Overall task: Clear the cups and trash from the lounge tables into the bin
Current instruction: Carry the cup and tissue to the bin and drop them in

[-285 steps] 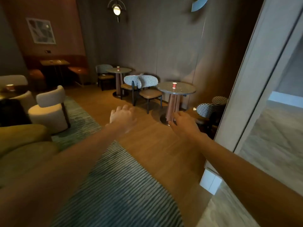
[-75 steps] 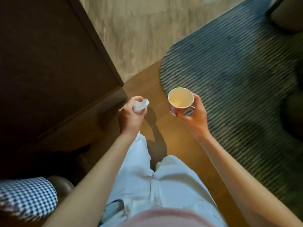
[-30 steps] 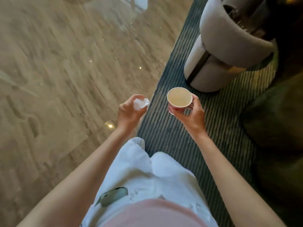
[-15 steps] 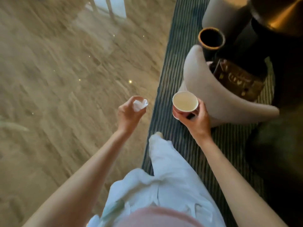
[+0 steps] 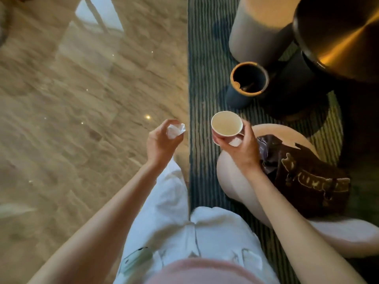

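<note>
- A crumpled tissue (image 5: 176,130) is pinched at the fingertips of the left hand (image 5: 162,143), which is held out over the polished stone floor (image 5: 82,119), just left of the edge of the striped rug (image 5: 202,58).
- A paper cup (image 5: 226,125) is held upright in the right hand (image 5: 240,147), whose fingers are curled round its wall; a scrap of white paper seems to be tucked under the thumb against the cup, though what it is cannot be told.
- The small dark bin (image 5: 248,83) stands on the rug ahead and slightly right of the cup, near it but not yet beneath either hand; its mouth is open and something slender lies inside.
- It is judged that the tissue could be missed: it is light and is held well to the left of the bin, so a release from here would land it on the floor.
- The cup appears to hold a pale liquid or only a pale lining; this cannot be told. If liquid is present, a tilt during the reach could spill it on the rug or on the pale chair (image 5: 231,181) and the brown bag (image 5: 303,175) just below the right wrist.
- The bin's mouth is narrow, so a dropped cup could catch the rim and topple out.
- Both forearms are extended forward at waist height, elbows bent, palms turned inward.
</note>
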`<state>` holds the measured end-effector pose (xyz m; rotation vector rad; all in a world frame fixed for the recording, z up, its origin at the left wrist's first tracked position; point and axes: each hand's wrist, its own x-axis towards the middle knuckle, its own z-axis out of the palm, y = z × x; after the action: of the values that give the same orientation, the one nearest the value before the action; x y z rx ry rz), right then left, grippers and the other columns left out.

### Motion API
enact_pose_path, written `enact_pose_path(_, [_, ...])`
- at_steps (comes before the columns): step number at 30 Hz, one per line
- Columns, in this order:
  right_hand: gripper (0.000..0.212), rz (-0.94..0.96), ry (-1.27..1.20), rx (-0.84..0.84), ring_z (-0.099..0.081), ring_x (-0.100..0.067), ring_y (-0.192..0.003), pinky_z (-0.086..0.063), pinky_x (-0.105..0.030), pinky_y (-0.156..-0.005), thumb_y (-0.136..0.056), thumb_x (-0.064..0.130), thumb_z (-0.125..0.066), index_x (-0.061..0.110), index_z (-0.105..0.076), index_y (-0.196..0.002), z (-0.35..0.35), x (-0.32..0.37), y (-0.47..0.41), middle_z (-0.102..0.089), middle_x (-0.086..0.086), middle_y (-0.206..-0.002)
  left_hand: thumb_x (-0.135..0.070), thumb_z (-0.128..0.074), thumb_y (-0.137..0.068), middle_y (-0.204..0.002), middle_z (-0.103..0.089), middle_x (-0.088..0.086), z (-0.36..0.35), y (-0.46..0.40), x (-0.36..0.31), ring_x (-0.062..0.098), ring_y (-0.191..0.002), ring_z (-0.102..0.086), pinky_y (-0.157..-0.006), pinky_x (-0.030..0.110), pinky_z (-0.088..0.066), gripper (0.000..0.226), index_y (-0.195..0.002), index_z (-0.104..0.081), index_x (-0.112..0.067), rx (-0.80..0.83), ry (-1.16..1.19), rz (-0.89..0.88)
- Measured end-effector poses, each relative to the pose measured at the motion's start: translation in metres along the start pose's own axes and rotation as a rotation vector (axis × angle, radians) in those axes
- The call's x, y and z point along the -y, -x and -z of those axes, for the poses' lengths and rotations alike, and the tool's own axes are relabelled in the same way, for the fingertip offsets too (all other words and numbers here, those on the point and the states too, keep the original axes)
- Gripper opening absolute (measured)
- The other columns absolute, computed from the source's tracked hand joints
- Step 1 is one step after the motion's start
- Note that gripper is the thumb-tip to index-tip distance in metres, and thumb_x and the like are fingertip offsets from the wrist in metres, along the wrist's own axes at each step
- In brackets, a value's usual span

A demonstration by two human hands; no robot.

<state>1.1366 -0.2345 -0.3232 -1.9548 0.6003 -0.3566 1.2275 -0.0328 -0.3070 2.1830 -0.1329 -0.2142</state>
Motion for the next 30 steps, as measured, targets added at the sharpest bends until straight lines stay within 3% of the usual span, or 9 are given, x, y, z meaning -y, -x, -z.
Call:
enact_pose_path(4, [0.075, -0.053, 0.056, -0.137, -0.057, -0.011, -0.101, -0.049, -0.020, -0.084, -0.066, 0.026, -0.086, 0.008, -0.047, -0.127, -0.025, -0.010, -0.106, -0.059, -0.004, -0.119, -0.033, -0.075, -0.075, -0.085, -0.070, -0.007, -0.029, -0.146, -0.016, 0.012, -0.075, -0.064, -0.067, 0.023, -0.045, 0.025, -0.099, -0.067, -0.031, 0.146, -0.086, -0.093])
enact_pose_path(7, [0.072, -0.152, 0.021, -0.223, -0.058, -0.011, -0.102, -0.051, -0.026, -0.085, -0.068, 0.030, -0.084, 0.011, -0.047, -0.127, -0.028, -0.023, -0.176, -0.058, -0.003, -0.119, -0.031, -0.074, -0.075, -0.090, -0.072, -0.004, -0.066, -0.241, -0.039, 0.015, -0.081, -0.065, -0.072, 0.029, -0.050, 0.029, -0.103, -0.067, -0.029, 0.301, -0.174, -0.161])
enact_pose_path(9, [0.071, -0.231, 0.008, -0.291, -0.058, -0.014, -0.104, -0.052, -0.031, -0.086, -0.068, 0.032, -0.083, 0.015, -0.046, -0.126, -0.026, -0.037, -0.219, -0.057, -0.003, -0.120, -0.031, -0.073, -0.076, -0.092, -0.072, -0.003, -0.098, -0.296, -0.057, 0.013, -0.080, -0.063, -0.068, 0.026, -0.046, 0.029, -0.105, -0.066, -0.028, 0.383, -0.221, -0.219])
enact_pose_path(13, [0.068, -0.347, -0.052, -0.428, -0.057, -0.004, -0.105, -0.050, -0.016, -0.083, -0.068, 0.042, -0.083, 0.030, -0.045, -0.123, -0.021, -0.071, -0.308, -0.057, 0.007, -0.119, -0.032, -0.072, -0.078, -0.096, -0.071, -0.004, -0.182, -0.400, -0.088, 0.012, -0.082, -0.062, -0.069, 0.025, -0.045, 0.030, -0.107, -0.064, -0.029, 0.530, -0.301, -0.337])
enact_pose_path(15, [0.067, -0.412, -0.085, -0.483, -0.057, -0.001, -0.107, -0.052, -0.018, -0.083, -0.068, 0.045, -0.082, 0.034, -0.045, -0.122, -0.018, -0.096, -0.347, -0.057, 0.010, -0.119, -0.029, -0.072, -0.078, -0.101, -0.071, -0.002, -0.233, -0.444, -0.097, 0.016, -0.088, -0.064, -0.073, 0.030, -0.050, 0.033, -0.110, -0.063, -0.029, 0.588, -0.324, -0.378])
enact_pose_path(19, [0.069, -0.553, -0.048, -0.597, -0.055, 0.002, -0.107, -0.051, -0.023, -0.086, -0.064, 0.051, -0.080, 0.036, -0.046, -0.122, -0.019, -0.156, -0.409, -0.056, 0.017, -0.118, -0.028, -0.070, -0.078, -0.108, -0.068, -0.005, -0.347, -0.513, -0.098, 0.015, -0.096, -0.063, -0.075, 0.027, -0.045, 0.038, -0.113, -0.058, -0.035, 0.748, -0.389, -0.426])
enact_pose_path(23, [0.068, -0.689, -0.054, -0.717, -0.056, -0.002, -0.107, -0.049, -0.019, -0.084, -0.064, 0.047, -0.081, 0.038, -0.045, -0.120, -0.034, -0.217, -0.449, -0.058, 0.013, -0.118, -0.034, -0.067, -0.077, -0.111, -0.067, -0.005, -0.455, -0.559, -0.073, 0.015, -0.097, -0.063, -0.074, 0.026, -0.043, 0.040, -0.115, -0.054, -0.039, 0.874, -0.443, -0.451])
enact_pose_path(27, [0.070, -0.785, -0.037, -0.745, -0.054, -0.008, -0.108, -0.052, -0.032, -0.089, -0.068, 0.038, -0.082, 0.029, -0.044, -0.126, -0.062, -0.276, -0.485, -0.055, 0.011, -0.119, -0.035, -0.064, -0.079, -0.114, -0.063, -0.006, -0.547, -0.596, -0.034, 0.016, -0.100, -0.061, -0.076, 0.027, -0.043, 0.043, -0.120, -0.050, -0.038, 0.948, -0.515, -0.534])
enact_pose_path(30, [0.071, -0.820, -0.106, -0.806, -0.056, -0.008, -0.109, -0.053, -0.032, -0.088, -0.067, 0.035, -0.084, 0.028, -0.045, -0.126, -0.082, -0.314, -0.515, -0.056, 0.009, -0.120, -0.036, -0.067, -0.079, -0.126, -0.056, -0.006, -0.595, -0.615, -0.005, 0.017, -0.111, -0.056, -0.081, 0.030, -0.042, 0.050, -0.126, -0.049, -0.032, 0.986, -0.599, -0.623])
